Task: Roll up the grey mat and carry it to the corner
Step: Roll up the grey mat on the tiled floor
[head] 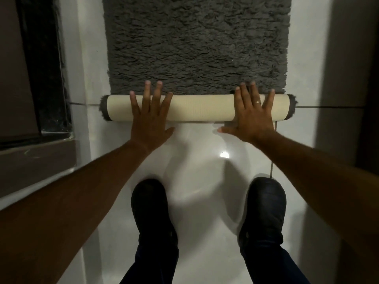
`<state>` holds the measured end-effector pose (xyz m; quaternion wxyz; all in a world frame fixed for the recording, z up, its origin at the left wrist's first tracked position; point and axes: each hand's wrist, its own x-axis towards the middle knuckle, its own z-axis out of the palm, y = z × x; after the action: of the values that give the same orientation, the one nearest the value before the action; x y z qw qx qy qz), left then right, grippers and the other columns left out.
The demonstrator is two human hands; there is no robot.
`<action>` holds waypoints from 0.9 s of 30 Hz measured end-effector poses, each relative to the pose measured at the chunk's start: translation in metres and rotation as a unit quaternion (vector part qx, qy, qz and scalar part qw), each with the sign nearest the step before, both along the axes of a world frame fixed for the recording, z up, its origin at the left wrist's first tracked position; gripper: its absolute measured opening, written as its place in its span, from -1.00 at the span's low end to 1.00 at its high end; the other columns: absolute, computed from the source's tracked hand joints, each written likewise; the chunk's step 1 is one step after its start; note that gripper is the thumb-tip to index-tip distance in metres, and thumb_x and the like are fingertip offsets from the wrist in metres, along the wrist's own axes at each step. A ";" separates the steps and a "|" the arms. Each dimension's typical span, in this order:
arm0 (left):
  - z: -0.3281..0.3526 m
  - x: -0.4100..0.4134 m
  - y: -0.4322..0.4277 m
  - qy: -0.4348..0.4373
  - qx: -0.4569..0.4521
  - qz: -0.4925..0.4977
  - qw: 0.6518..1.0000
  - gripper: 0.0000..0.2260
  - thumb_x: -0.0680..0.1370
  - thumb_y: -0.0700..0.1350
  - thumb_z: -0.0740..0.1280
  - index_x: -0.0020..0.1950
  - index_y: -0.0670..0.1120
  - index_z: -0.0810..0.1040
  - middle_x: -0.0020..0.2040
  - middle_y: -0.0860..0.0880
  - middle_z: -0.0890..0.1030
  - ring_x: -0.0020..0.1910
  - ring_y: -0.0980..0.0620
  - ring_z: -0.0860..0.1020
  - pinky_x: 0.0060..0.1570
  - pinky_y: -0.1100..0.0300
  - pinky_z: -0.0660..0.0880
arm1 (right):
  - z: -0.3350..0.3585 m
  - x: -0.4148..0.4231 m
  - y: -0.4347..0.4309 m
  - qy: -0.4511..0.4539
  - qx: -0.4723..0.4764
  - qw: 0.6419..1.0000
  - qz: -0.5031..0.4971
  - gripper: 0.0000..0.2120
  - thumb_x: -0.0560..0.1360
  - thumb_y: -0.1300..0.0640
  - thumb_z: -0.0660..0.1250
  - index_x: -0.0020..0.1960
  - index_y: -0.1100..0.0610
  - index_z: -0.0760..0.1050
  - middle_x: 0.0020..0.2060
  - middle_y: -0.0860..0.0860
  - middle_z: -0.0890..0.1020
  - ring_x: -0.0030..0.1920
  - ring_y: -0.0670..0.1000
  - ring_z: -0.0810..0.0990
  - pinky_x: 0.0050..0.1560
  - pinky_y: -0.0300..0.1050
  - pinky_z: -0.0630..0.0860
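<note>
A shaggy grey mat (pixel 196 44) lies flat on the white tiled floor and runs away from me. Its near end is wound into a roll (pixel 201 107) whose cream backing faces out, with grey pile showing at both ends. My left hand (pixel 150 117) lies flat on the left part of the roll, fingers spread. My right hand (pixel 251 115) lies flat on the right part, fingers spread, a ring on one finger. Neither hand grips the roll; both palms press on it.
My two dark shoes (pixel 151 210) (pixel 264 208) stand on the glossy white floor (pixel 196 160) just behind the roll. A dark door frame and threshold (pixel 37 111) run along the left. A shadowed wall (pixel 348 78) bounds the right.
</note>
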<state>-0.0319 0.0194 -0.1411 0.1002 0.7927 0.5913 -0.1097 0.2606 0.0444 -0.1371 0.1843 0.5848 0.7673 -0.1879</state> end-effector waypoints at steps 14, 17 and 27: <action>-0.003 -0.005 0.038 0.011 0.015 0.046 0.999 -0.45 0.43 0.00 0.47 0.38 -0.05 0.41 0.20 -0.19 0.56 0.19 -0.26 0.48 0.30 -0.36 0.27 | 0.002 0.002 0.033 0.038 0.065 0.997 0.025 -0.39 0.44 -0.19 0.38 0.35 0.12 0.34 0.25 0.22 0.52 0.28 0.31 0.43 0.36 0.47 0.19; 0.007 0.000 0.004 -0.008 -0.065 0.054 0.996 -0.42 0.44 0.02 0.45 0.42 -0.06 0.38 0.29 -0.21 0.50 0.25 -0.27 0.43 0.29 -0.33 0.23 | 0.015 0.012 0.010 0.060 -0.003 0.998 0.030 -0.38 0.39 -0.21 0.44 0.32 0.04 0.37 0.26 0.16 0.52 0.28 0.27 0.44 0.36 0.43 0.22; 0.011 -0.009 -0.045 -0.011 -0.296 0.035 0.954 -0.24 0.48 0.17 0.38 0.56 0.08 0.07 0.51 -0.16 0.20 0.45 -0.20 0.18 0.36 -0.25 0.14 | 0.021 0.022 -0.083 0.001 -0.046 0.998 0.046 -0.24 0.45 -0.39 0.22 0.48 0.07 0.27 0.37 0.18 0.48 0.35 0.26 0.42 0.32 0.43 0.23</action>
<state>-0.0406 -0.0261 -0.1303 0.3403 0.7075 0.5584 -0.2679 0.2825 -0.0388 -0.1163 0.2186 0.5397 0.7841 -0.2150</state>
